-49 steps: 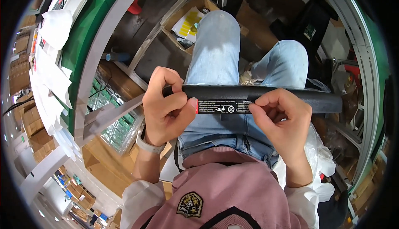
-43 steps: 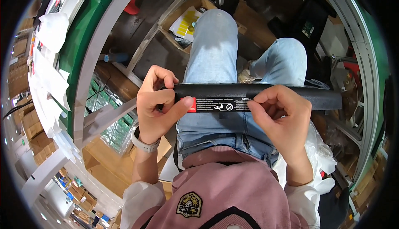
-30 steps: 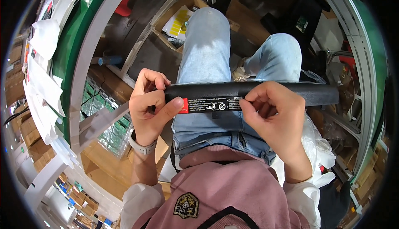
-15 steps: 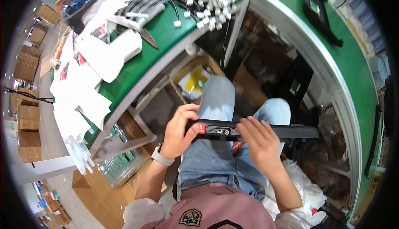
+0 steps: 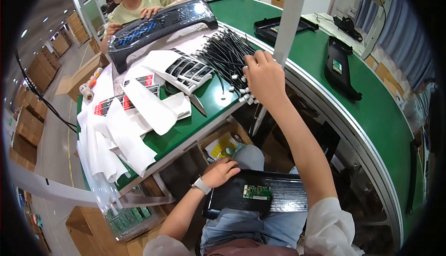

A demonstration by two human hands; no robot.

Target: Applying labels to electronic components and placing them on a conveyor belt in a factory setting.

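Observation:
Across my lap lies a black plastic housing (image 5: 237, 195), its inner side up, with a green circuit board (image 5: 257, 192) in it. My left hand (image 5: 222, 172) is closed over the housing's far left edge. My right hand (image 5: 265, 77) is stretched out to the right side of a pile of black cables (image 5: 223, 51) with white connectors (image 5: 242, 91) on the green bench. Its fingers are curled down among the cables. The fingertips are hidden, so I cannot see what is between them.
White backing sheets (image 5: 148, 107), label sheets (image 5: 188, 72) and a blade (image 5: 198, 104) lie on the bench (image 5: 172, 139). A co-worker (image 5: 144, 5) stands behind a plastic-wrapped black part (image 5: 162, 28). A post (image 5: 290, 19) rises beside my right hand. Another black housing (image 5: 338, 67) lies right.
The housing has turned from its labelled outer side to its inner side with the board. My right hand has left it and reached forward to the cables. My view has tilted up.

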